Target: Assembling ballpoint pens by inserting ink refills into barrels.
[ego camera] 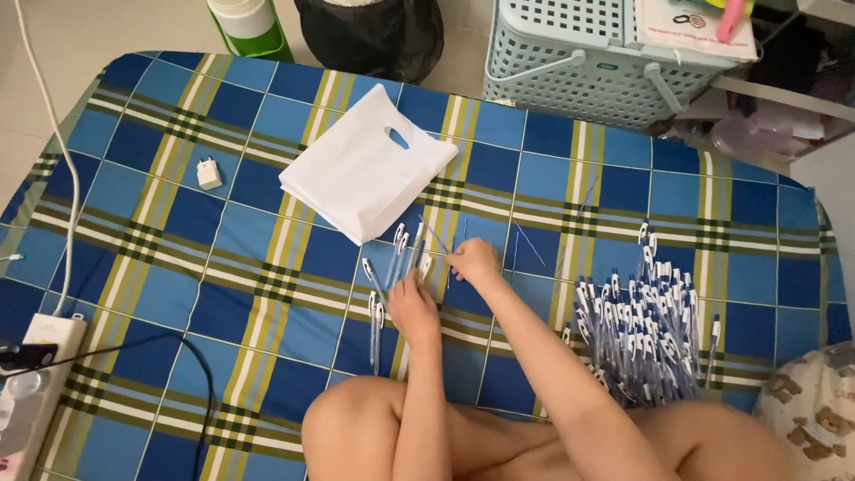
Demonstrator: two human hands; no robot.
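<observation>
pens [396, 258] — fanned under both hands — on blanket [223, 249].

The mattress in a blue, yellow and green plaid sheet [267, 294] carried a stack of white plastic bags [361, 165], a small white charger plug [208, 173], several loose blue pens [392, 267] and a large heap of blue-and-white pens [641, 334].

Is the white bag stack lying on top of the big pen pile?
No: the bag stack lies on the plaid cloth at upper centre, well apart from the pen pile at right.
</observation>
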